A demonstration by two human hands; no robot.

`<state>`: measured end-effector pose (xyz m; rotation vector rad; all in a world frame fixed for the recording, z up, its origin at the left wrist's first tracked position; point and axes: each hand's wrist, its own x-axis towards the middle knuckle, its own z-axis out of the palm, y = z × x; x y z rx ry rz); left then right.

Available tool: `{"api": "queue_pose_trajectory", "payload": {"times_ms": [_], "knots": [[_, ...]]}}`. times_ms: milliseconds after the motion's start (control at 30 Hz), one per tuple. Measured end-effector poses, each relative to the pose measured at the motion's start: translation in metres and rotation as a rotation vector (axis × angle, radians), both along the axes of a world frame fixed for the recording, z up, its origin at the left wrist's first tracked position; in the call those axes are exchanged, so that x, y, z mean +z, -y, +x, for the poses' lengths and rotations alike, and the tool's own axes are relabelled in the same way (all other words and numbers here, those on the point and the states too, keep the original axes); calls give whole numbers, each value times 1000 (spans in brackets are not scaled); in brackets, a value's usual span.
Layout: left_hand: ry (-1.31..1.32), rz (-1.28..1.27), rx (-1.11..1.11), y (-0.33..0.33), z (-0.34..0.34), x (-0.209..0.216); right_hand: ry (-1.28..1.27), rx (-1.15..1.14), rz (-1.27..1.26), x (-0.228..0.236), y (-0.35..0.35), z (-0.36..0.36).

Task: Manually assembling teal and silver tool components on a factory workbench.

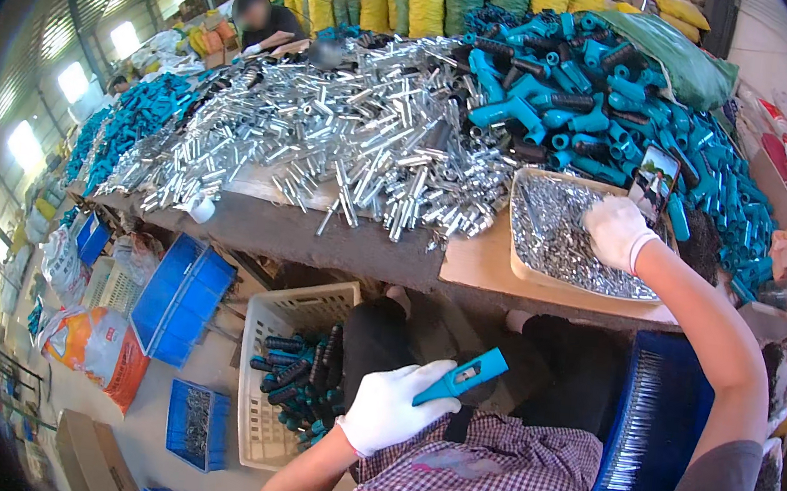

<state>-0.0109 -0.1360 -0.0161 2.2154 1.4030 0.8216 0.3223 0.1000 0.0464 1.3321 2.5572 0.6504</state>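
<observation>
My left hand (396, 407), in a white glove, is wrapped round a teal plastic handle (462, 377) above my lap. A slot with a dark recess shows in the handle's upper face. My right hand (617, 233), gloved too, is at the right part of a shallow tray (529, 277) on the table. Its fingers are bent down among small metal parts (562, 235). Whatever those fingertips pinch is hidden under the glove. Just beyond that hand, a phone (655, 177) leans against the tray's far right corner.
Loose silver metal tubes (367, 128) are heaped across the table, with teal handles (562, 100) piled at the back right. A cream crate (258, 423) of black-and-teal handles stands left of my legs. At my right is a blue bin (673, 419) with metal rods. Another person (268, 26) sits far left.
</observation>
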Motion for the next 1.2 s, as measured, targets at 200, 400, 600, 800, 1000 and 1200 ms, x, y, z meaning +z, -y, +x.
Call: {"api": "queue_pose_trajectory", "payload": {"times_ms": [200, 400, 600, 800, 1000, 1200], "knots": [[-18, -8, 28, -8, 0, 11, -632, 83, -131, 35, 18, -18], [-43, -68, 13, -16, 6, 17, -849, 356, -728, 26, 103, -78], [-110, 75, -65, -17, 8, 12, -842, 373, -766, 7, 137, -88], [-200, 64, -135, -34, 15, 10, -916, 425, -670, -19, 139, -77], [-258, -95, -136, -38, 23, 7, -980, 452, -661, -41, 143, -73], [-259, -70, -155, -41, 30, 4, -1037, 421, -644, -55, 145, -69]]}}
